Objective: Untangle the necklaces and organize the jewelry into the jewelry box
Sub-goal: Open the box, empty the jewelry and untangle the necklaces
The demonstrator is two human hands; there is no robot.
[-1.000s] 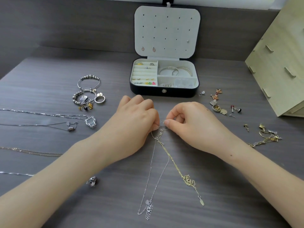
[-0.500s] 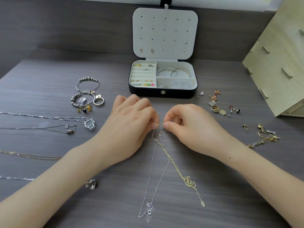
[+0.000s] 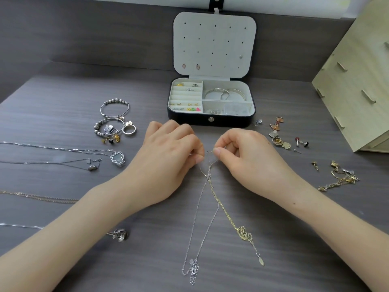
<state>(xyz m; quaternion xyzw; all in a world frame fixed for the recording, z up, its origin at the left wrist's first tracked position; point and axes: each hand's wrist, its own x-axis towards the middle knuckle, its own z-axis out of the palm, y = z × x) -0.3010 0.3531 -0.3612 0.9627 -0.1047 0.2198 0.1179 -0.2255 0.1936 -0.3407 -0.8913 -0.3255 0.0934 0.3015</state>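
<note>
Below the box (image 3: 211, 119), the left hand (image 3: 168, 157) and right hand (image 3: 246, 157) each pinch the tangled chains (image 3: 207, 175) in a closed grip.

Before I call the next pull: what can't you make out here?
Head view:
- Tangle: chain crossings too fine; pinching fingers of left hand and right hand cover its top.
- Necklaces at left: cut off by the frame edge.
- Jewelry box, front right compartment: contents blurred.

At centre frame, the left hand (image 3: 168, 157) and right hand (image 3: 246, 157) have drawn slightly apart, the right now a little higher, baring more of the tangled necklaces (image 3: 208, 175) between them.
</note>
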